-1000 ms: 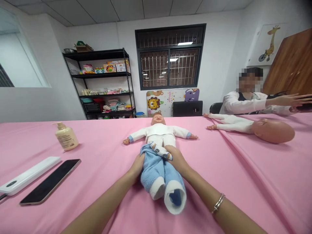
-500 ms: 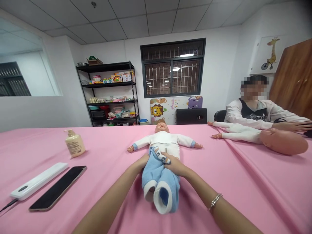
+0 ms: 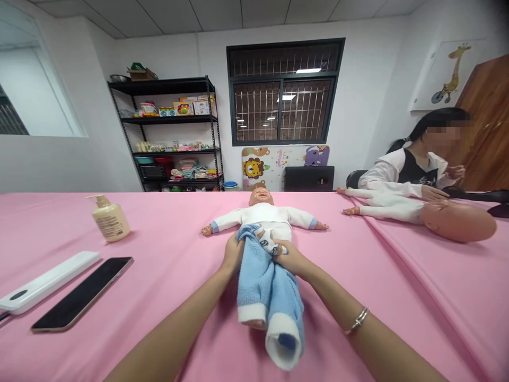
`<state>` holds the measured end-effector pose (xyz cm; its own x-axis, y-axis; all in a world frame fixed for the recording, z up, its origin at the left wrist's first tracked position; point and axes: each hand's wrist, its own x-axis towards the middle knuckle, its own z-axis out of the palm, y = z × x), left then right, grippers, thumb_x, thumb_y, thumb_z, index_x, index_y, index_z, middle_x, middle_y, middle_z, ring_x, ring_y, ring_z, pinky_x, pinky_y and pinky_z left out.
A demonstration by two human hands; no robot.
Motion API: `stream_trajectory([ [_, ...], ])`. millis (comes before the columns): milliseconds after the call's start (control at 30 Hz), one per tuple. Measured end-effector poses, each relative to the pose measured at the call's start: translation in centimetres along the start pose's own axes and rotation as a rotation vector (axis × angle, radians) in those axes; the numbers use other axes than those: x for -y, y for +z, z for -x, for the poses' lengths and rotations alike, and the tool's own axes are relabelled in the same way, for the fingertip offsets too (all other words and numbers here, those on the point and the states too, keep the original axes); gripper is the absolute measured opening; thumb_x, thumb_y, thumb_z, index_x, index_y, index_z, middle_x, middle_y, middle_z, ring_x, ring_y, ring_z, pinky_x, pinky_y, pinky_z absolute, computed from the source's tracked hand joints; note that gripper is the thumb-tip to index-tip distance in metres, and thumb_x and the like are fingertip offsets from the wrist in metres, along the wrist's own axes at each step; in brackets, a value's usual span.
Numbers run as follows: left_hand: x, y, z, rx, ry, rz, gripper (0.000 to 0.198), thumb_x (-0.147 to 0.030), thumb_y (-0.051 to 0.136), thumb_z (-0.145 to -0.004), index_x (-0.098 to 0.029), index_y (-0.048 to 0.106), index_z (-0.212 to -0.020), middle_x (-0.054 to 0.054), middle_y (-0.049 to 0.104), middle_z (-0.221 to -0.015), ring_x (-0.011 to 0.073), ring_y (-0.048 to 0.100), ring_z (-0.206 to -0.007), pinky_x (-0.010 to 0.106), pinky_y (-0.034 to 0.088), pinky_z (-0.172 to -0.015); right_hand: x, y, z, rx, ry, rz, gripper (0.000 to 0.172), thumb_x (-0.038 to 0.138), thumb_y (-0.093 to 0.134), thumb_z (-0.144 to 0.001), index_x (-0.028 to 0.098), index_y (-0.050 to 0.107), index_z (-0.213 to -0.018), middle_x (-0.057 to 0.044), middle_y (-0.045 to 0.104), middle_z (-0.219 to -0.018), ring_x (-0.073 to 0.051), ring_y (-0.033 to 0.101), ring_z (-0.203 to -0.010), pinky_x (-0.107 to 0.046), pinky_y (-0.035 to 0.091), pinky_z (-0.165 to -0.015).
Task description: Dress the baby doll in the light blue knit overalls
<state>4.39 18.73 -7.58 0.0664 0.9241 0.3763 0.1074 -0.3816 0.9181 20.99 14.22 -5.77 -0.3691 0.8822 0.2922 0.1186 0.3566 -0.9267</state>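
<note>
A baby doll (image 3: 268,214) in a white top with blue cuffs lies on its back, head away from me and arms spread. Blue baby trousers (image 3: 254,276) with white cuffs cover its legs. My left hand (image 3: 233,253) is closed on the left side of the waistband. On the other side my right hand (image 3: 292,258) grips the waistband near a white patterned patch. A bit of the doll's foot shows at the left trouser cuff, while the right cuff gapes with no foot visible in it. Most of my fingertips are hidden by cloth.
On the pink-covered table (image 3: 159,302) at left are a pump bottle (image 3: 111,220), a white device (image 3: 51,281) with a cable and a phone (image 3: 83,294). A second doll (image 3: 457,218) lies at right, before a seated person (image 3: 417,159). Shelves (image 3: 170,119) stand behind.
The trousers have been drawn further up the doll's legs, and part of a foot now shows at the left cuff. The view has tipped down slightly. The seated person has turned their head.
</note>
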Motion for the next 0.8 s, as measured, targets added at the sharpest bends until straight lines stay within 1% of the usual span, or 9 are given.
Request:
stream_trajectory([
  [100,1.1,0.1,-0.6,-0.096,0.024,-0.106,0.025,-0.028,0.048,-0.074,-0.013,0.059,-0.090,0.007,0.064,-0.095,0.0218,0.057,-0.092,0.033,0.044,-0.085,0.3,0.5,0.1,0.053,0.045,0.000,0.015,0.025,0.038,-0.056,0.012,0.045,-0.059,0.001,0.041,-0.061,-0.008,0.033,-0.057,-0.018,0.028,-0.053],
  [233,2.1,-0.7,-1.2,-0.002,0.004,-0.385,0.024,-0.026,0.045,-0.079,-0.017,0.059,-0.096,0.007,0.063,-0.102,0.0230,0.056,-0.095,0.035,0.042,-0.086,0.3,0.6,0.1,0.056,0.016,0.022,0.014,0.026,0.041,-0.056,0.013,0.044,-0.059,0.002,0.040,-0.058,-0.008,0.033,-0.056,-0.018,0.028,-0.051],
  [400,1.6,-3.7,-1.5,0.077,-0.049,-0.570,0.019,-0.017,0.052,-0.073,-0.016,0.056,-0.091,0.006,0.063,-0.092,0.0226,0.058,-0.087,0.034,0.044,-0.080,-0.2,-0.8,0.4,-0.246,-0.002,0.025,0.027,0.032,0.058,-0.063,0.012,0.060,-0.081,-0.004,0.058,-0.081,-0.018,0.052,-0.078,-0.028,0.043,-0.073],
  [467,1.0,-4.8,-1.6,0.155,-0.136,-0.459,0.036,-0.019,0.060,-0.068,-0.012,0.052,-0.103,0.010,0.061,-0.095,0.0237,0.057,-0.090,0.034,0.045,-0.080,-0.2,-1.1,0.5,-0.371,0.071,-0.034,0.038,0.040,0.066,-0.063,0.011,0.063,-0.087,-0.007,0.061,-0.088,-0.022,0.054,-0.085,-0.032,0.044,-0.079],
  [533,-0.1,-5.2,-1.5,0.243,-0.128,-0.255,0.065,-0.029,0.068,-0.066,-0.010,0.041,-0.121,0.016,0.053,-0.114,0.0257,0.052,-0.105,0.035,0.043,-0.087,0.4,-1.0,0.7,-0.404,0.097,-0.138,0.048,0.045,0.071,-0.061,0.013,0.063,-0.095,-0.008,0.060,-0.098,-0.025,0.054,-0.094,-0.034,0.043,-0.085],
  [633,-2.7,-4.4,-0.7,0.256,0.106,-0.099,0.093,-0.052,0.067,-0.064,-0.014,0.022,-0.136,0.018,0.030,-0.137,0.0279,0.033,-0.124,0.036,0.034,-0.099,1.8,-0.3,1.0,-0.201,0.052,-0.301,0.057,0.058,0.067,-0.066,0.015,0.062,-0.102,-0.008,0.058,-0.105,-0.025,0.052,-0.102,-0.035,0.042,-0.091],
  [700,-4.6,-3.3,0.3,0.265,0.315,-0.195,0.101,-0.056,0.071,-0.059,-0.017,0.020,-0.137,0.016,0.029,-0.138,0.0288,0.028,-0.127,0.038,0.028,-0.103,2.3,0.0,1.0,-0.063,0.047,-0.335,0.067,0.073,0.048,-0.073,0.013,0.063,-0.098,-0.010,0.060,-0.099,-0.025,0.054,-0.098,-0.036,0.043,-0.089],
  [733,-5.4,-2.7,0.8,0.283,0.414,-0.299,0.102,-0.053,0.074,-0.057,-0.018,0.021,-0.137,0.014,0.035,-0.135,0.0286,0.030,-0.125,0.039,0.027,-0.103,2.3,-0.1,0.9,-0.073,0.053,-0.296,0.073,0.076,0.038,-0.075,0.011,0.064,-0.092,-0.012,0.061,-0.094,-0.026,0.055,-0.095,-0.038,0.043,-0.088],
  [800,-6.7,-1.7,1.9,0.341,0.586,-0.535,0.091,-0.042,0.076,-0.059,-0.019,0.030,-0.134,0.010,0.052,-0.117,0.0272,0.039,-0.117,0.041,0.028,-0.101,1.3,-0.6,0.8,-0.255,0.074,-0.068,0.073,0.075,0.033,-0.076,0.010,0.064,-0.085,-0.013,0.060,-0.089,-0.027,0.056,-0.090,-0.041,0.042,-0.088],
])
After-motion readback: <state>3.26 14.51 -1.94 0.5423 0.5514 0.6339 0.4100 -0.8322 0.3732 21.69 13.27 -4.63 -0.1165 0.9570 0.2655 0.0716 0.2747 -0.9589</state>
